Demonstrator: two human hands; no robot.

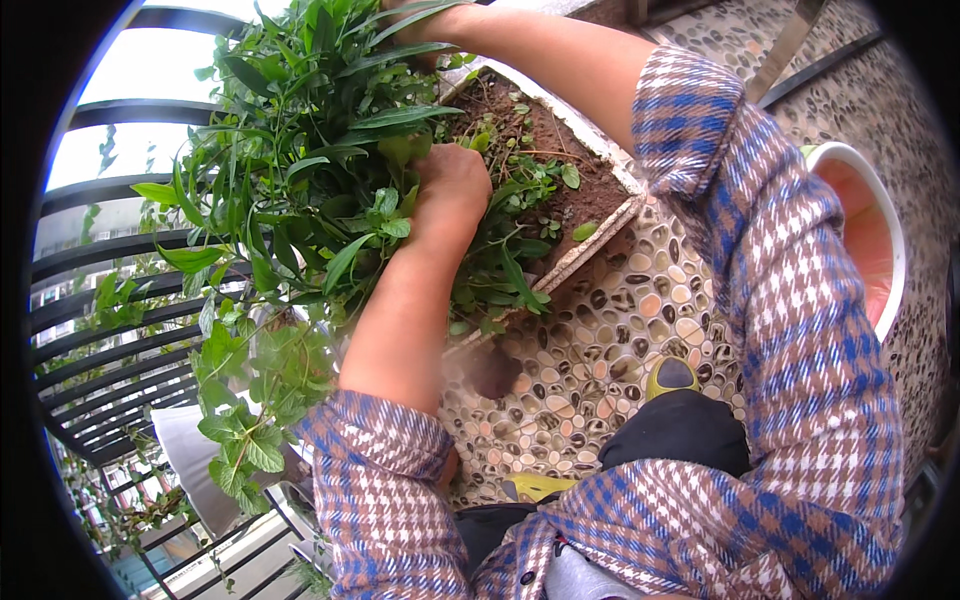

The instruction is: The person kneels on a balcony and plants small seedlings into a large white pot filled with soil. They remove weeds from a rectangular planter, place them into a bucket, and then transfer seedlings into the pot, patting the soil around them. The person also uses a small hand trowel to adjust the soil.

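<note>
A dense clump of long-leaved green plants (300, 150) grows at the left side of a rectangular planter with a white rim (592, 244). Brown soil (585, 187) and low small-leaved plants (525, 184) show in its right part. My left hand (454, 180) reaches into the foliage near the middle of the planter; its fingers are hidden behind leaves. My right hand (416, 26) is at the top edge of the view, beside the upper leaves and partly covered by them. Whether either hand grips a stem cannot be seen.
Black metal railing bars (112, 255) run along the left. Below the clump, a mint plant (247, 442) hangs by a white pot (199, 465). A round container with a white rim (889, 247) stands at the right. The floor is pebbled (570, 375), with my yellow-green shoes (671, 375) on it.
</note>
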